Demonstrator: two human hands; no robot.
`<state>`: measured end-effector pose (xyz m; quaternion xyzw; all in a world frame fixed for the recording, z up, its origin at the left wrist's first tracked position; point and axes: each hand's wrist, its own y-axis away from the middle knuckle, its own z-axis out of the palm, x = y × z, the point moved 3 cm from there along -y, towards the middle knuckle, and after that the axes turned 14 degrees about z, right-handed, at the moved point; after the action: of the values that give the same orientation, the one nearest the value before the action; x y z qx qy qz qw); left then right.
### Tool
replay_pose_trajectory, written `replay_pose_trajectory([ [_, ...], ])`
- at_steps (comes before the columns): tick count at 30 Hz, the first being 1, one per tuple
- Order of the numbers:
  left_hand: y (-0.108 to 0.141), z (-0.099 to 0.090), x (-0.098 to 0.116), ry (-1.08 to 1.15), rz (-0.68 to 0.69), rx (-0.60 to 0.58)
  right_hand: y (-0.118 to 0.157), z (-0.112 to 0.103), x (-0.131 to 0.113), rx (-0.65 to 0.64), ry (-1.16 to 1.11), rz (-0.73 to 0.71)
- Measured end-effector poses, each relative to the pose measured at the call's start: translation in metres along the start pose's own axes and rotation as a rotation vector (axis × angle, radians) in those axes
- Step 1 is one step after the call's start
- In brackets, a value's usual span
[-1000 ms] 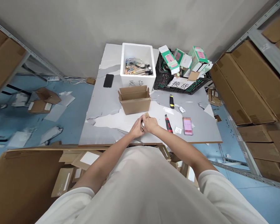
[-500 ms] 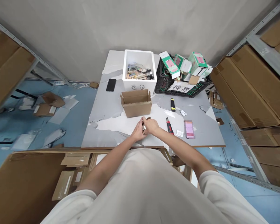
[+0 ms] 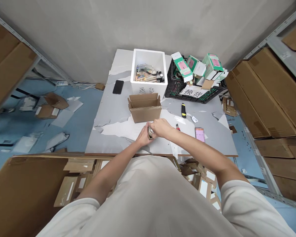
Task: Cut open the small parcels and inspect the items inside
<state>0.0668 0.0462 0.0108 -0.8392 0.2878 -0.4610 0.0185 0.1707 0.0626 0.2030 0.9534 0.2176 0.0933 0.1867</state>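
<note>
Near the front edge of the table, my left hand (image 3: pixel 144 135) is wrapped round a small box (image 3: pixel 149 137) with a round silvery object (image 3: pixel 151 131) showing at its top. My right hand (image 3: pixel 160 127) is closed at the upper right of this object, its fingers pressed on it; the fingertips are partly hidden. Just beyond both hands stands an open brown cardboard box (image 3: pixel 146 113) with its flaps up. A red and black cutter (image 3: pixel 177 127) lies to the right, mostly hidden behind my right forearm.
A white foam box (image 3: pixel 149 87) and a black crate (image 3: pixel 172 90) of green and white boxes stand at the back. A black phone (image 3: pixel 118 87), a yellow and black cutter (image 3: pixel 183 110) and a pink-screened phone (image 3: pixel 200 134) lie on the table (image 3: pixel 105 141). Shelves with cartons flank it.
My right hand and forearm have moved up and now cover most of the red cutter. My left hand has shifted slightly left, and more of the silvery object and its box shows.
</note>
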Motion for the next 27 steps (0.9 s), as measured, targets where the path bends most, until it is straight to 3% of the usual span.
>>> replay_pose_trajectory([
  [6,0.004,-0.019,-0.003,-0.017,-0.023,0.022,0.013,-0.040,0.010,0.087,0.004,-0.065],
  [13,0.012,-0.067,-0.030,-0.129,-0.072,0.064,0.050,-0.106,0.038,0.251,-0.107,-0.073],
  [16,0.019,-0.085,-0.043,-0.165,-0.128,0.091,0.065,-0.120,0.048,0.284,-0.137,-0.044],
  [20,0.026,-0.105,-0.054,-0.244,-0.194,0.126,0.063,-0.109,0.052,0.224,-0.101,0.004],
  [27,0.027,-0.119,-0.056,-0.386,-0.206,0.115,0.036,-0.048,0.049,0.083,-0.057,0.038],
])
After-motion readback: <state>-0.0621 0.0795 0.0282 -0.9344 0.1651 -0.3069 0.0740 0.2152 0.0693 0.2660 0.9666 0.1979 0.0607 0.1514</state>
